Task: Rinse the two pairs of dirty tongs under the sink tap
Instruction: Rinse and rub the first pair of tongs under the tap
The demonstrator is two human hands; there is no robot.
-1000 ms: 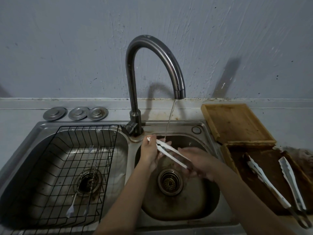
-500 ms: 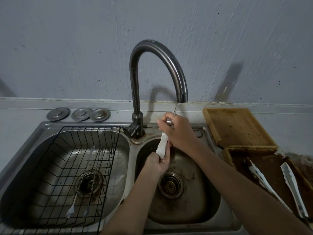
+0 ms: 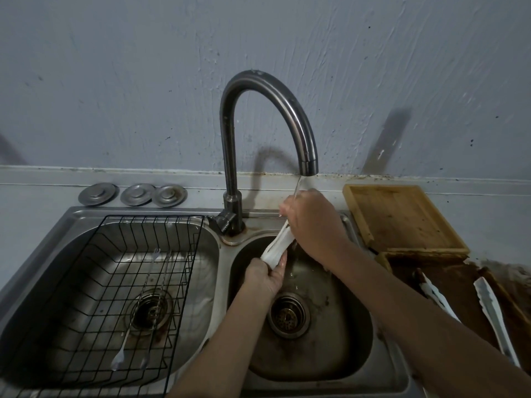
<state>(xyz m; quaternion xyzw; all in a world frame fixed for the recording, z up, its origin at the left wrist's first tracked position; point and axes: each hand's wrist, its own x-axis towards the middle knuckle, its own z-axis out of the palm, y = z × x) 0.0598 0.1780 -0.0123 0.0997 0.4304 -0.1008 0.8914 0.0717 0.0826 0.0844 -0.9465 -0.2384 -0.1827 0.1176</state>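
White plastic tongs [image 3: 277, 245] run diagonally between both hands under the curved steel tap [image 3: 307, 165], over the right basin (stream thin): right hand [image 3: 311, 225] fingers curl round the upper end, left hand [image 3: 265, 275] fingers pinch the lower tip; second white tongs [image 3: 492, 308] lie well right of the fingers

The right-hand steel basin [image 3: 339, 354] lay open around its round brass-coloured drain [image 3: 288, 315], though both forearms crossed above it. The curved dark metal tap [image 3: 267, 116] arched over the basin's back edge, with both hands crowded under its spout. A black wire rack [image 3: 120, 282] filled the left basin. Two stacked wooden trays [image 3: 402, 219] blocked the tabletop on the right.
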